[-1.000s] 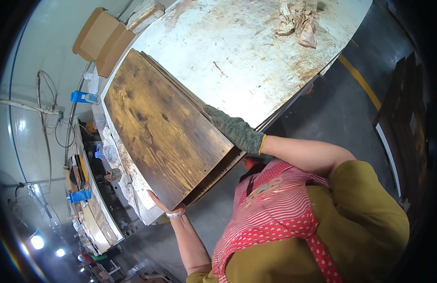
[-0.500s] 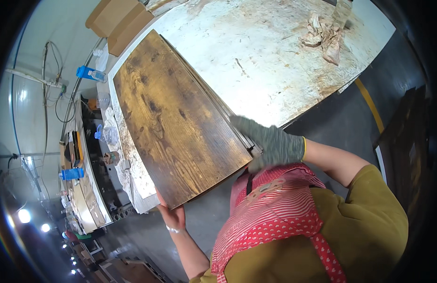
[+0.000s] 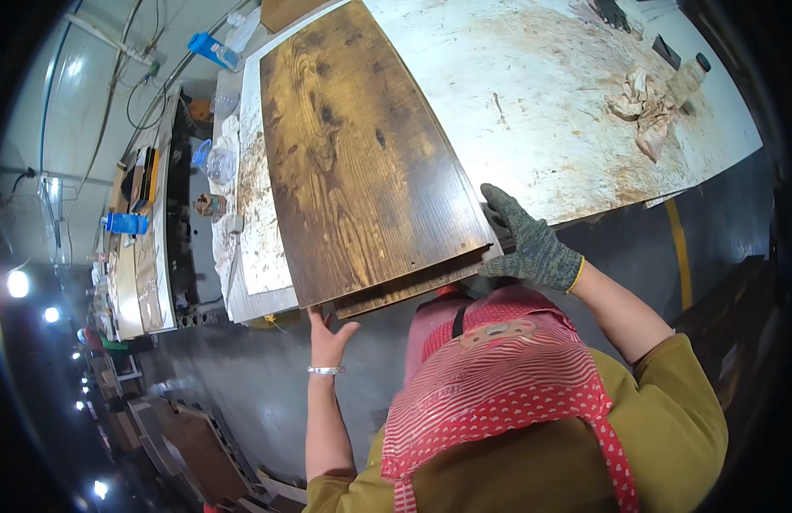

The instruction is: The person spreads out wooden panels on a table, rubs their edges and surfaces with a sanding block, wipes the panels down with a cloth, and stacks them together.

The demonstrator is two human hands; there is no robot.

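- Surface: broad white worktable (image 3: 541, 111), brown-stained and scuffed; crumpled pale cloth (image 3: 642, 111) beside a clear dark-capped bottle (image 3: 688, 79) toward the far right.
- Room: grey floor (image 3: 242, 376) with a yellow stripe (image 3: 680, 248) to your right; pale wall, lamps at left.
- Dark-brown wood-grain board (image 3: 370, 154) lies atop other boards at the table's left, near end overhanging.
- Your bare left hand (image 3: 329, 342): thumb splayed, fingertips hidden under the near left corner; can't tell if they bear weight.
- Your green-gloved right hand (image 3: 534, 244): spread wide at the near right corner; firm hold can't be told.
- Since half a second ago: right hand spread wider; more lower-board edge showing.
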